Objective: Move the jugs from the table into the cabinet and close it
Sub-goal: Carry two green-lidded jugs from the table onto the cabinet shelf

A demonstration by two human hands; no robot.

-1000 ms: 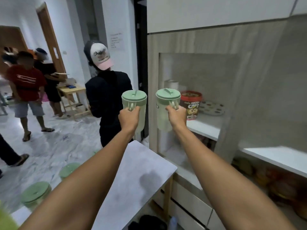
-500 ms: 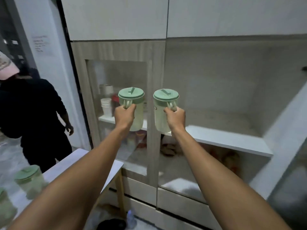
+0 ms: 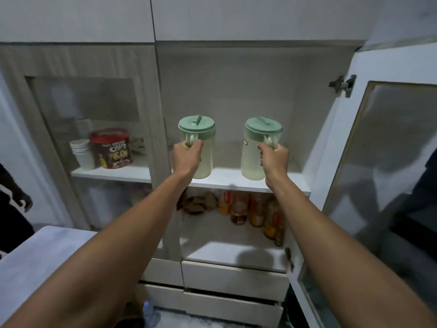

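Observation:
Two pale green jugs with darker green lids are at the open cabinet's white shelf [image 3: 227, 179]. My left hand [image 3: 186, 157] grips the handle of the left jug [image 3: 203, 147]. My right hand [image 3: 274, 159] grips the handle of the right jug [image 3: 251, 150]. Both jugs stand upright with their bases at the shelf's front part; I cannot tell whether they rest on it. The cabinet's right glass door [image 3: 378, 174] is swung wide open to my right. The left glass door [image 3: 89, 129] is shut.
Behind the left door stand a red chocolate cereal tub [image 3: 111, 147] and stacked white cups [image 3: 81, 152]. Bottles and packets [image 3: 250, 209] fill the shelf below. Drawers [image 3: 234, 275] sit underneath. The grey table's corner [image 3: 40, 252] is at lower left; a person's dark sleeve [image 3: 11, 200] is at far left.
I have stepped closer and turned towards the open compartment. Both jugs have moved apart, forward and down to the shelf. The jugs left on the table are out of view.

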